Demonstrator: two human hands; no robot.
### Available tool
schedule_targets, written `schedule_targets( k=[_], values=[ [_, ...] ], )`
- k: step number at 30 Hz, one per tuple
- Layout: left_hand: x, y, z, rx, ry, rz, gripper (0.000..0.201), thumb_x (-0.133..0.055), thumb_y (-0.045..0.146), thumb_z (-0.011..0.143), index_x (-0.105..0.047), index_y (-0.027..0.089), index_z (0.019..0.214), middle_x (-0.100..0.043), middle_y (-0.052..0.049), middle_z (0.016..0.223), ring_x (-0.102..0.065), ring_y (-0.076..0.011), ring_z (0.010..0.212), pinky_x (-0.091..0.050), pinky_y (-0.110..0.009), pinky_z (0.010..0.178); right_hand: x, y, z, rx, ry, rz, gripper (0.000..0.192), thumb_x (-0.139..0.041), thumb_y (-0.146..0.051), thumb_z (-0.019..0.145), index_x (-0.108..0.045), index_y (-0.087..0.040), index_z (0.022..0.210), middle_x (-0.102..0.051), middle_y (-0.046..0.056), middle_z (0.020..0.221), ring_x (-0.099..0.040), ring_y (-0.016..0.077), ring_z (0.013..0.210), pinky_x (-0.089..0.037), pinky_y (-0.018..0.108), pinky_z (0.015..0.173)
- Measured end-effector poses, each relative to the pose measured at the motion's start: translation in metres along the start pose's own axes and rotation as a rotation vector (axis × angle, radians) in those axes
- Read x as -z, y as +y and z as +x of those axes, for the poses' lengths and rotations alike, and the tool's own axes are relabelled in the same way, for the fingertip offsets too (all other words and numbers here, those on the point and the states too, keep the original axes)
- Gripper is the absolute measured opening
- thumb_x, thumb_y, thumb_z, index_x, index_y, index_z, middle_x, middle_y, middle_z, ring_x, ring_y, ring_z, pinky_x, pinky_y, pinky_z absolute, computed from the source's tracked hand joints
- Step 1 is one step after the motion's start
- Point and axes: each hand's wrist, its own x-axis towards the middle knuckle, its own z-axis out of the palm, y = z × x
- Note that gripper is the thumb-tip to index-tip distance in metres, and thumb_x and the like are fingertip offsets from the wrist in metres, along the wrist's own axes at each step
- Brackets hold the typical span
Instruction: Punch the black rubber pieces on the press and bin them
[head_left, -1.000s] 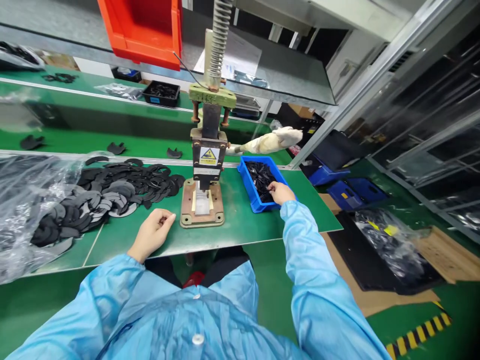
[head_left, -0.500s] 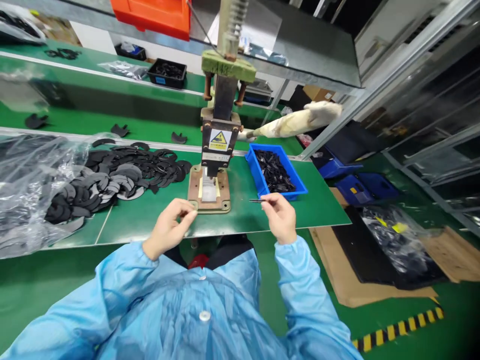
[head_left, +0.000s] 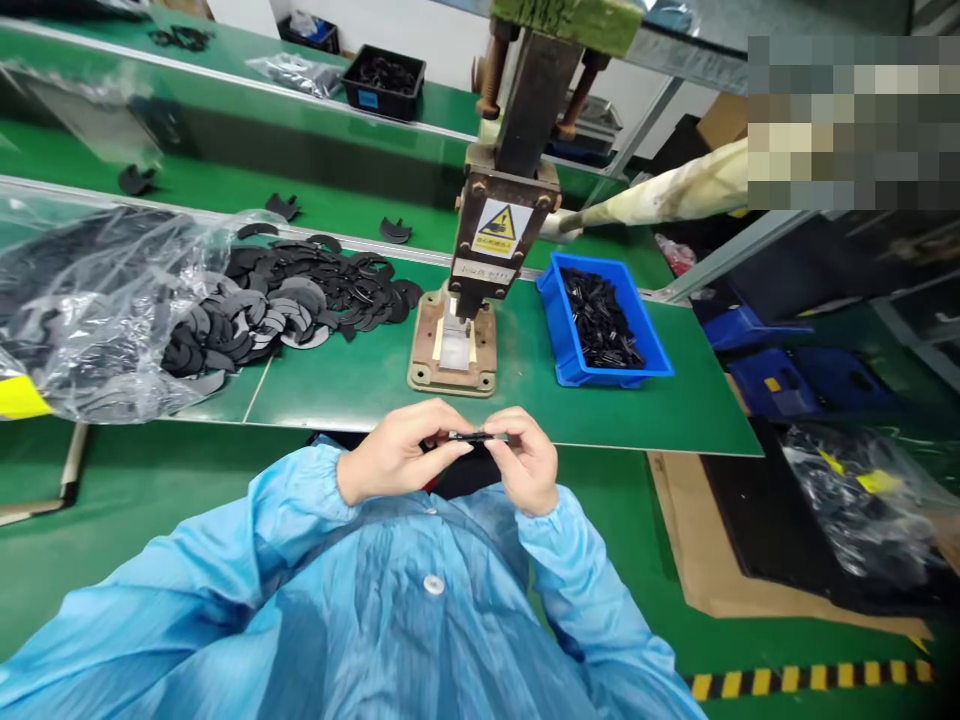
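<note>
Hands meet at bench edge, close to chest. Left hand (head_left: 394,455) & right hand (head_left: 525,465) both pinch a thin black strip (head_left: 474,437) btwn fingertips — held level, just in front of press (head_left: 480,260). Press base sits on green bench (head_left: 360,380). Blue bin (head_left: 570,345) w/ black parts just right of press; pile of black curved pieces (head_left: 300,300) to left, beside clear plastic bag (head_left: 90,300).

A yellow warning triangle sign (head_left: 497,224) is stuck on the press (head_left: 501,232); its small words cannot be read.
</note>
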Motion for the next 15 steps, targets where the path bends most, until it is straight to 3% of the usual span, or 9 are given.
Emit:
schedule_targets(
  k=[7,11,13,15],
  values=[
    [0.011,-0.008,0.0,-0.06,0.05,0.069,0.012,-0.07,0.029,0.1,-0.079,0.026,0.108,-0.079,-0.01,0.106,-0.073,-0.0225,0.099,-0.06,-0.038,0.09,-0.003,-0.005,0.009,0.013,-0.055,-0.072,0.016,-0.068,-0.036,0.099,-0.073,-0.026,0.109,-0.073,0.004,0.099,-0.07,0.0184,0.092,-0.062,0.038,0.085],
    [0.041,-0.047,0.028,0.098,0.218,0.227,0.018,-0.069,0.036,0.1,-0.08,0.023,0.106,-0.079,-0.01,0.11,-0.072,-0.0217,0.097,-0.058,-0.035,0.09,0.021,-0.015,0.04,0.024,-0.009,-0.141,0.024,-0.069,-0.038,0.098,-0.071,-0.025,0.118,-0.072,0.008,0.112,-0.07,0.0203,0.103,-0.062,0.042,0.096],
    [0.058,-0.072,0.051,0.15,0.3,0.314,0.023,-0.068,0.037,0.101,-0.081,0.021,0.111,-0.079,-0.01,0.111,-0.072,-0.0214,0.096,-0.057,-0.033,0.092,0.044,-0.03,0.069,0.08,0.099,-0.152,0.032,-0.07,-0.041,0.098,-0.068,-0.025,0.125,-0.07,0.009,0.121,-0.069,0.0211,0.11,-0.061,0.045,0.104],
    [0.07,-0.094,0.073,0.172,0.294,0.399,0.025,-0.066,0.035,0.101,-0.082,0.02,0.115,-0.079,-0.01,0.115,-0.072,-0.0223,0.101,-0.055,-0.033,0.098,0.067,-0.054,0.107,0.232,0.251,-0.133,0.041,-0.071,-0.046,0.097,-0.067,-0.023,0.13,-0.07,0.009,0.125,-0.071,0.022,0.114,-0.06,0.045,0.106]
  ],
)
